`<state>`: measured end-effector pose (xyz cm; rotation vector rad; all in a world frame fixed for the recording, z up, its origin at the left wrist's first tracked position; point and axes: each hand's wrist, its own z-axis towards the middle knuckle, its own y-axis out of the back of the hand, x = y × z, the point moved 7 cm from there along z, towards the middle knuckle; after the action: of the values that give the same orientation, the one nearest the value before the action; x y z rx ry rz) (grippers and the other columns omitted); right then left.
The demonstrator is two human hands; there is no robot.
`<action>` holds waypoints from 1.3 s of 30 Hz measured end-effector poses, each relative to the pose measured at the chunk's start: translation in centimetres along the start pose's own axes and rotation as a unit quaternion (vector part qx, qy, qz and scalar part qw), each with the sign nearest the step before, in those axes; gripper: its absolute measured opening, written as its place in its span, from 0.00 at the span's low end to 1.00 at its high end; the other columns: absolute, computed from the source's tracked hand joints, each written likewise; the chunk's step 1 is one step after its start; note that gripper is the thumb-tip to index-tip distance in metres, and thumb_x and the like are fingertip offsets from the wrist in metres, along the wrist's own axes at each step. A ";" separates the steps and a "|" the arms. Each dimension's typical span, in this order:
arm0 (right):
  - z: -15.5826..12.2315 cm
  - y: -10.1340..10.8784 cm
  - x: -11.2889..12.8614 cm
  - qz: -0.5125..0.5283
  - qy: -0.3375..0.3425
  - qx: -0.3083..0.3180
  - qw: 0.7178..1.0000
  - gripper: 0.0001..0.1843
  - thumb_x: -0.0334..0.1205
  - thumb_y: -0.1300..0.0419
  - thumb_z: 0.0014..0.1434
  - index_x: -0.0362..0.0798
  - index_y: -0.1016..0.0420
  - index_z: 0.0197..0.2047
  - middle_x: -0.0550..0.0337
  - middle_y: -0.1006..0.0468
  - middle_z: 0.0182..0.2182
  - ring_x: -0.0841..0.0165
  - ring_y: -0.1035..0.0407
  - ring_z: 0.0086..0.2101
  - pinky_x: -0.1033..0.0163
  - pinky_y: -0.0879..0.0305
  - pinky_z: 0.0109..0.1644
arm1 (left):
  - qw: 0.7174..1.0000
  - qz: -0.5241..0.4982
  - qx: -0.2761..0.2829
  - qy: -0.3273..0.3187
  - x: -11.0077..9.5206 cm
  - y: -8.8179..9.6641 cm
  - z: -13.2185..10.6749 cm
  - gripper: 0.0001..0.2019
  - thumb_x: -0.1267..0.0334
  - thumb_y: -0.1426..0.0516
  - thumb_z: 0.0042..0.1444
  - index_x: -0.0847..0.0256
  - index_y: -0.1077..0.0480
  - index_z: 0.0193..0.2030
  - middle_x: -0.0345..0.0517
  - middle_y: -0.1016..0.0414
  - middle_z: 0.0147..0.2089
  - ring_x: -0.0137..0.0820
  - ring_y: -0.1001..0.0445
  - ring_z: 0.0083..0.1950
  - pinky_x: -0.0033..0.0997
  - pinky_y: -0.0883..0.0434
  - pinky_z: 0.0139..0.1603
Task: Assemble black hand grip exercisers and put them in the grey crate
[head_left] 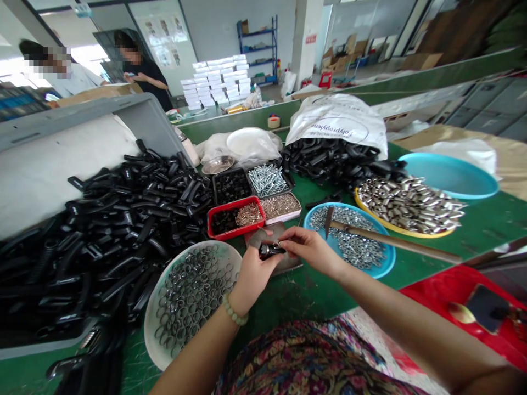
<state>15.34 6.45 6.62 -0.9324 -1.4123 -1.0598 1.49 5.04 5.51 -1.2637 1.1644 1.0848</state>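
Above the green surface [307, 299] in the head view, a small, glossy black part [268, 250] with silvery glints sits between the hands, near the red plastic tray [230, 235]. The left hand [253, 274] has its grip closed around it; the right hand [313, 249] touches its end with the fingertips, though whether that grip pinches anything I cannot tell. Beyond, a white plastic bag [335, 118] reads "Polypropylene"; a red-lettered sign [310, 39] is too small to read.
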 end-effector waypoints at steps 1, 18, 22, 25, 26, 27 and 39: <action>-0.1 0.2 -0.1 -0.014 -0.001 0.007 1.000 0.11 0.47 0.39 0.55 0.48 0.27 0.36 0.67 0.31 0.20 0.73 0.37 0.21 0.67 0.41 0.25 | 1.000 0.015 0.005 -0.007 0.1 0.0 0.0 0.21 0.72 0.34 0.41 0.58 0.29 0.43 0.44 0.25 0.42 0.35 0.27 0.45 0.35 0.34 0.53; 3.4 11.7 4.7 -0.309 0.157 -0.150 0.926 0.16 0.46 0.48 0.62 0.50 0.29 0.50 0.55 0.26 0.41 0.66 0.31 0.38 0.60 0.34 0.43 | 0.978 -0.081 0.109 0.159 0.2 -1.5 2.0 0.15 0.57 0.35 0.46 0.63 0.24 0.38 0.47 0.23 0.39 0.36 0.26 0.41 0.34 0.30 0.44; 2.1 25.1 -1.6 -0.407 -0.033 -0.466 0.785 0.19 0.41 0.50 0.61 0.43 0.30 0.51 0.45 0.32 0.44 0.58 0.37 0.46 0.54 0.40 0.50 | 0.993 0.052 0.058 0.091 -0.9 1.2 2.3 0.11 0.61 0.34 0.42 0.62 0.23 0.33 0.45 0.23 0.33 0.34 0.27 0.36 0.29 0.32 0.39; 3.3 28.4 -5.2 -0.425 -0.067 -0.460 0.777 0.21 0.39 0.45 0.55 0.42 0.29 0.51 0.42 0.36 0.48 0.54 0.41 0.50 0.51 0.44 0.53 | 0.980 0.154 0.109 0.062 -1.6 0.4 2.6 0.10 0.61 0.33 0.41 0.62 0.23 0.30 0.45 0.23 0.31 0.36 0.27 0.35 0.30 0.32 0.39; 3.9 28.6 -5.9 -0.429 -0.072 -0.454 0.778 0.21 0.40 0.44 0.55 0.43 0.28 0.51 0.43 0.36 0.48 0.54 0.42 0.50 0.51 0.44 0.54 | 0.976 0.173 0.123 0.052 -1.8 -0.1 2.6 0.10 0.61 0.33 0.41 0.62 0.23 0.30 0.46 0.23 0.31 0.37 0.27 0.35 0.31 0.32 0.39; 4.4 28.6 -6.3 -0.432 -0.075 -0.451 0.777 0.20 0.40 0.44 0.54 0.43 0.28 0.50 0.43 0.36 0.49 0.53 0.43 0.51 0.50 0.45 0.54 | 0.973 0.186 0.133 0.042 -2.1 -0.5 2.6 0.09 0.60 0.34 0.43 0.62 0.24 0.31 0.46 0.22 0.32 0.38 0.27 0.36 0.31 0.33 0.40; 0.8 15.5 5.4 -0.276 0.230 -0.321 0.876 0.17 0.51 0.53 0.64 0.48 0.36 0.45 0.45 0.32 0.47 0.56 0.35 0.49 0.51 0.35 0.49 | 0.947 0.299 0.087 -0.084 -4.1 -0.2 0.8 0.13 0.53 0.49 0.60 0.62 0.31 0.37 0.45 0.29 0.34 0.33 0.32 0.36 0.32 0.35 0.40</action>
<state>29.26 11.72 13.58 -0.6451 -0.9307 -2.1157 1.20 5.96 9.55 -0.6705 1.5180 1.4569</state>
